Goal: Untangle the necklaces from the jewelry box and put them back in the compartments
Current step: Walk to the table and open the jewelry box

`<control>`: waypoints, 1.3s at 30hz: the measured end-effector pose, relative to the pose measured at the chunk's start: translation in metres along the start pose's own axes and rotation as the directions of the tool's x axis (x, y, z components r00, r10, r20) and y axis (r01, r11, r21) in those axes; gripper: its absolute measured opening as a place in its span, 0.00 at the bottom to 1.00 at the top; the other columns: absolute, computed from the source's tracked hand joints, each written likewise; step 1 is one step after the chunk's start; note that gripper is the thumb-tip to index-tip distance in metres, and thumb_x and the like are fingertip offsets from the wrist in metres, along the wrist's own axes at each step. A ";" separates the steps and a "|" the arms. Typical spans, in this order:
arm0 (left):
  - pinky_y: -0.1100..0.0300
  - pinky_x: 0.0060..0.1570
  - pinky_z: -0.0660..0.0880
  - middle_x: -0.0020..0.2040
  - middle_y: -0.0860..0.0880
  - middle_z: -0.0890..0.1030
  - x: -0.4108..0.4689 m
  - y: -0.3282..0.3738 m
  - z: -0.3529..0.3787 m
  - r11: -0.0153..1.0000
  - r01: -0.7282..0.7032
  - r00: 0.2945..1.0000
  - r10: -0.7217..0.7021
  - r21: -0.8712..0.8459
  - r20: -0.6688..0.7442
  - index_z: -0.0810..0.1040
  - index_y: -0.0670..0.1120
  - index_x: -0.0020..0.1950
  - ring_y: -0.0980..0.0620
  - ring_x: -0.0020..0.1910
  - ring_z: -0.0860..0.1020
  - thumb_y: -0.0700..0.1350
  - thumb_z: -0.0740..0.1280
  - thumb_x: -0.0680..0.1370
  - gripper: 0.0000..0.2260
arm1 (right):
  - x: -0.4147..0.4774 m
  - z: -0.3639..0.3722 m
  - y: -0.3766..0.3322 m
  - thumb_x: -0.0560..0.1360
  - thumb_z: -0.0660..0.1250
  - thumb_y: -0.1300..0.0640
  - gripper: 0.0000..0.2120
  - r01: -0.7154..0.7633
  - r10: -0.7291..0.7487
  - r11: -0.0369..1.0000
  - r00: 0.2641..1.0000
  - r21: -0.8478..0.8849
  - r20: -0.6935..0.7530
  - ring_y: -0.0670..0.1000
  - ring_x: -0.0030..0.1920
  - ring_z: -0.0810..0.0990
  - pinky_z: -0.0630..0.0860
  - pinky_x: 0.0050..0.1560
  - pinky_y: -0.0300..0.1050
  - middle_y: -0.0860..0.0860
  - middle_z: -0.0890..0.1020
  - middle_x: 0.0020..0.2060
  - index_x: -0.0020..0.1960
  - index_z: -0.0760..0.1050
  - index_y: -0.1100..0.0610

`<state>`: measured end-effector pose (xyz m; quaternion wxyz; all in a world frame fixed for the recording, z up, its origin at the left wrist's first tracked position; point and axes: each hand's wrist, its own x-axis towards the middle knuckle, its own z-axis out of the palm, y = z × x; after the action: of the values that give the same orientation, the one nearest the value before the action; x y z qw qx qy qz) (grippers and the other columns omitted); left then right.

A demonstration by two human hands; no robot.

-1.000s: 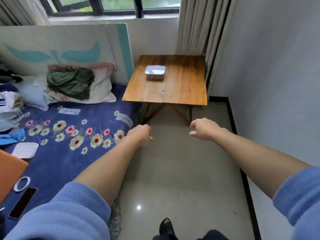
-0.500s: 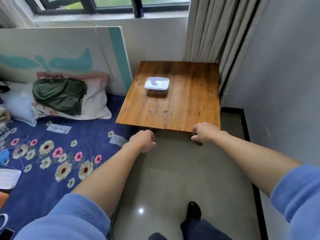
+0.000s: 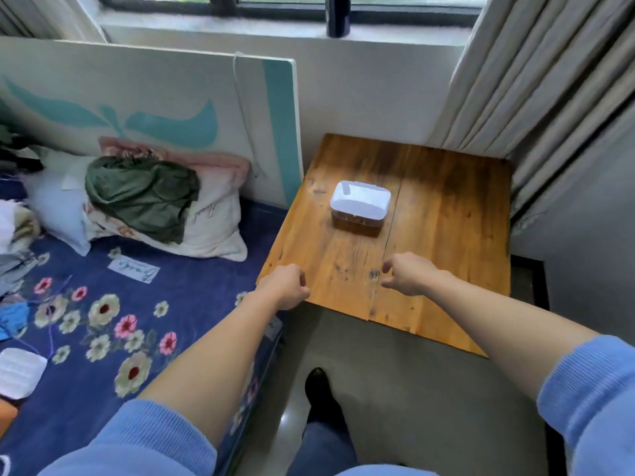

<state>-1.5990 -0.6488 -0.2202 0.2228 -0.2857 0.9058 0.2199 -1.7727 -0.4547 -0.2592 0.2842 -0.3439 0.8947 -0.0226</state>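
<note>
Box (image 3: 360,207) mid table (image 3: 446,242), lid on, untouched.
L hand (image 3: 287,286) fisted at near edge, R hand (image 3: 409,274) fingers (image 3: 393,263) loosely curled; both empty, box well beyond them.

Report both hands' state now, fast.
Left hand: closed, fingers curled into a fist, empty.
Right hand: open, loosely curled, holding nothing.

This is looking like a home bedroom: a bed (image 3: 192,269) is wearing a blue flowered sheet, pillows (image 3: 213,228) are piling at the bed's head, a wooden table (image 3: 446,235) is standing beside the bed, and curtains (image 3: 532,80) are hanging beyond it.
</note>
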 end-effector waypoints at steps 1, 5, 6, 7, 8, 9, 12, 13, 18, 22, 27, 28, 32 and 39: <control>0.54 0.46 0.77 0.54 0.47 0.79 0.016 -0.006 -0.007 1.000 0.004 1.000 -0.004 -0.020 0.011 0.77 0.47 0.54 0.47 0.51 0.78 0.49 0.65 0.77 0.09 | 0.013 -0.002 -0.003 0.75 0.68 0.45 0.18 -0.006 0.006 1.000 1.000 0.005 0.013 0.52 0.46 0.80 0.81 0.45 0.47 0.52 0.82 0.54 0.61 0.78 0.53; 0.53 0.48 0.78 0.54 0.48 0.79 0.077 -0.019 -0.026 0.998 -0.012 0.997 0.016 -0.057 0.069 0.78 0.48 0.54 0.48 0.51 0.78 0.50 0.66 0.77 0.09 | 0.055 -0.011 -0.005 0.75 0.69 0.46 0.19 -0.064 0.064 0.995 0.998 0.075 0.004 0.53 0.50 0.80 0.81 0.49 0.46 0.52 0.81 0.57 0.62 0.77 0.54; 0.53 0.48 0.78 0.54 0.48 0.79 0.092 -0.019 -0.029 0.997 -0.018 0.996 0.023 -0.069 0.083 0.78 0.48 0.53 0.48 0.51 0.78 0.50 0.66 0.77 0.08 | 0.063 -0.014 -0.005 0.75 0.68 0.47 0.19 -0.079 0.080 0.993 0.997 0.091 -0.001 0.53 0.51 0.80 0.81 0.50 0.47 0.52 0.81 0.58 0.63 0.77 0.54; 0.54 0.47 0.77 0.54 0.48 0.79 0.106 -0.017 -0.031 0.996 -0.021 0.995 0.030 -0.091 0.100 0.78 0.48 0.52 0.48 0.51 0.78 0.49 0.67 0.77 0.08 | 0.070 -0.017 -0.004 0.75 0.68 0.47 0.19 -0.091 0.092 0.990 0.996 0.104 -0.001 0.53 0.52 0.80 0.81 0.50 0.48 0.52 0.81 0.58 0.63 0.76 0.53; 0.55 0.45 0.76 0.52 0.48 0.80 0.120 -0.015 -0.033 0.993 -0.023 0.993 0.036 -0.115 0.114 0.78 0.48 0.50 0.48 0.50 0.78 0.49 0.67 0.77 0.06 | 0.077 -0.019 -0.002 0.76 0.67 0.48 0.18 -0.099 0.101 0.989 0.995 0.112 -0.005 0.53 0.52 0.80 0.81 0.50 0.47 0.52 0.81 0.59 0.63 0.76 0.53; 0.57 0.42 0.75 0.50 0.48 0.80 0.133 -0.013 -0.034 0.990 -0.023 0.991 0.041 -0.139 0.127 0.78 0.48 0.49 0.49 0.47 0.78 0.49 0.67 0.77 0.06 | 0.085 -0.020 0.001 0.76 0.67 0.48 0.18 -0.105 0.108 0.988 0.994 0.115 -0.019 0.53 0.51 0.80 0.81 0.49 0.47 0.52 0.81 0.58 0.64 0.76 0.53; 0.61 0.34 0.73 0.43 0.49 0.80 0.174 -0.005 -0.037 0.976 -0.004 0.988 0.038 -0.219 0.151 0.77 0.49 0.46 0.52 0.41 0.79 0.48 0.68 0.77 0.04 | 0.112 -0.026 0.013 0.76 0.66 0.49 0.18 -0.142 0.151 0.983 0.986 0.120 -0.071 0.53 0.52 0.80 0.81 0.49 0.47 0.52 0.81 0.59 0.64 0.75 0.53; 0.60 0.36 0.75 0.42 0.49 0.80 0.188 -0.002 -0.037 0.969 0.014 0.989 0.024 -0.246 0.148 0.77 0.49 0.46 0.51 0.41 0.79 0.48 0.68 0.77 0.04 | 0.124 -0.028 0.017 0.76 0.66 0.50 0.18 -0.150 0.161 0.981 0.984 0.122 -0.082 0.53 0.53 0.80 0.81 0.50 0.49 0.53 0.81 0.59 0.65 0.74 0.53; 0.51 0.50 0.81 0.48 0.47 0.80 0.256 0.013 -0.040 0.909 0.127 0.991 -0.095 -0.398 0.099 0.77 0.48 0.50 0.47 0.48 0.80 0.46 0.67 0.77 0.04 | 0.185 -0.032 0.036 0.75 0.65 0.50 0.22 -0.227 0.257 0.946 0.961 0.233 -0.107 0.56 0.50 0.79 0.80 0.46 0.51 0.54 0.79 0.57 0.67 0.69 0.54; 0.47 0.60 0.77 0.64 0.45 0.76 0.309 0.030 -0.036 0.832 0.253 0.967 -0.207 -0.493 0.148 0.72 0.45 0.68 0.44 0.60 0.76 0.47 0.66 0.78 0.18 | 0.228 -0.026 0.050 0.75 0.67 0.51 0.24 -0.278 0.338 0.892 0.934 0.356 -0.118 0.55 0.52 0.78 0.79 0.46 0.50 0.54 0.76 0.59 0.69 0.66 0.52; 0.49 0.67 0.70 0.73 0.44 0.70 0.358 0.053 -0.026 0.782 0.318 0.948 -0.279 -0.536 0.155 0.65 0.43 0.74 0.42 0.69 0.70 0.46 0.63 0.79 0.24 | 0.264 -0.016 0.058 0.75 0.65 0.52 0.29 -0.302 0.373 0.832 0.926 0.465 -0.065 0.59 0.60 0.75 0.73 0.50 0.50 0.55 0.70 0.68 0.73 0.60 0.55; 0.48 0.67 0.71 0.71 0.43 0.72 0.363 0.056 -0.023 0.777 0.326 0.945 -0.278 -0.538 0.170 0.68 0.42 0.72 0.42 0.67 0.72 0.45 0.63 0.79 0.22 | 0.267 -0.014 0.058 0.75 0.64 0.52 0.29 -0.303 0.370 0.822 0.928 0.483 -0.048 0.59 0.60 0.75 0.72 0.50 0.49 0.56 0.71 0.67 0.73 0.60 0.56; 0.52 0.53 0.77 0.61 0.45 0.79 0.371 0.059 -0.013 0.728 0.338 0.939 -0.301 -0.596 0.165 0.74 0.44 0.64 0.44 0.56 0.77 0.42 0.63 0.78 0.14 | 0.273 -0.010 0.054 0.76 0.62 0.53 0.21 -0.329 0.401 0.789 0.916 0.519 -0.028 0.60 0.58 0.74 0.69 0.49 0.49 0.56 0.74 0.64 0.67 0.66 0.59; 0.52 0.61 0.74 0.64 0.48 0.78 0.360 0.055 -0.013 0.758 0.307 0.950 -0.283 -0.576 0.134 0.76 0.45 0.65 0.47 0.63 0.75 0.43 0.65 0.79 0.14 | 0.255 -0.016 0.051 0.75 0.63 0.54 0.25 -0.365 0.434 0.758 0.901 0.540 0.001 0.60 0.63 0.73 0.71 0.57 0.50 0.56 0.72 0.68 0.71 0.66 0.57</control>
<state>-1.9019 -0.7660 -0.3849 0.1723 -0.4752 0.7314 0.4578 -1.9654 -0.5790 -0.3834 0.3097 -0.0513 0.9218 -0.2273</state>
